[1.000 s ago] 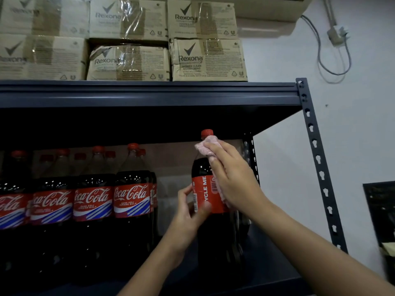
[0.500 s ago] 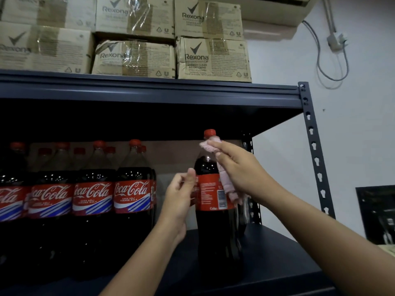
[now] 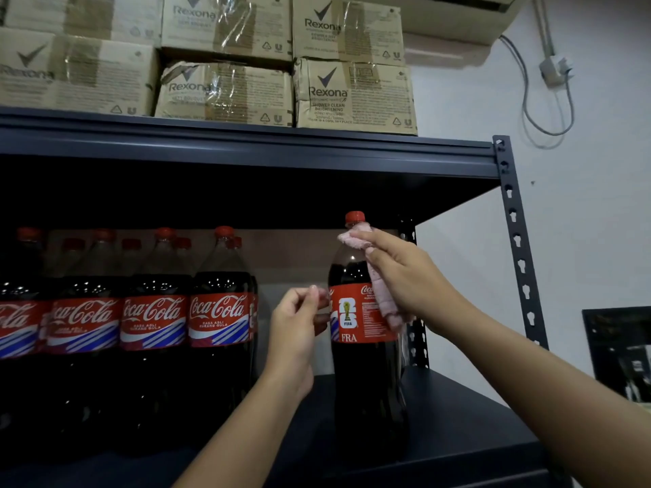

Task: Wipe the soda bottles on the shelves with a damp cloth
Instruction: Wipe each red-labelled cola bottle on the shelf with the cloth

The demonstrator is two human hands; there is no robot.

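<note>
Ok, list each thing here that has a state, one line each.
lone bottle: upright on the shelf, capped, apart from the row.
pink cloth: draped on the lone bottle's neck and label.
right hand: holds the cloth.
left hand: empty, fingertips by the label.
row of bottles: upright, capped.
Rexona boxes: stacked, taped.

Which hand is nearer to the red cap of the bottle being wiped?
Right. The right hand holds the pink cloth against the neck just below the red cap. The left hand sits lower, beside the bottle's label, left of the bottle.
</note>
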